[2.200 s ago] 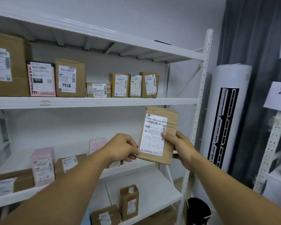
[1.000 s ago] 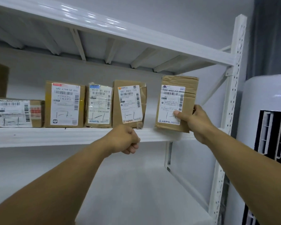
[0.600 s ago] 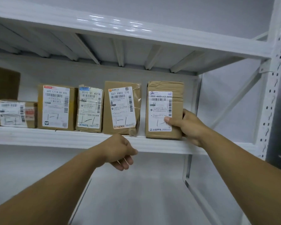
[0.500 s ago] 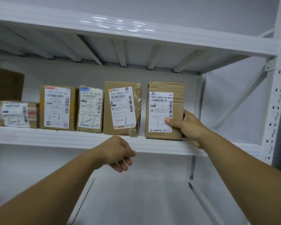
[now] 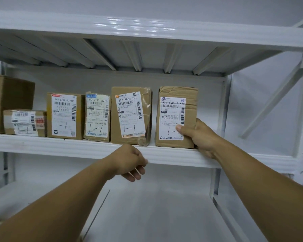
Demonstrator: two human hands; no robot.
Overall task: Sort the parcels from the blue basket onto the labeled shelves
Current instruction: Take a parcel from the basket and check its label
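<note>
White metal shelf (image 5: 77,145), parcels standing in a row (image 5: 65,116), labels hand-marked 1-1. The right hand (image 5: 200,135) grips the end parcel (image 5: 175,112), thumb on its label; its base appears seated near the front edge. The left hand (image 5: 129,159) hangs loosely curled under the shelf lip, holding nothing. Best practice: push it back level with its neighbour (image 5: 130,116), label outward, then release.

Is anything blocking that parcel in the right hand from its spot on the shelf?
Nothing visible does. The parcel already stands upright on the shelf at the row's right end, a narrow gap from the neighbouring parcel, with the right hand gripping its lower right edge.
</note>
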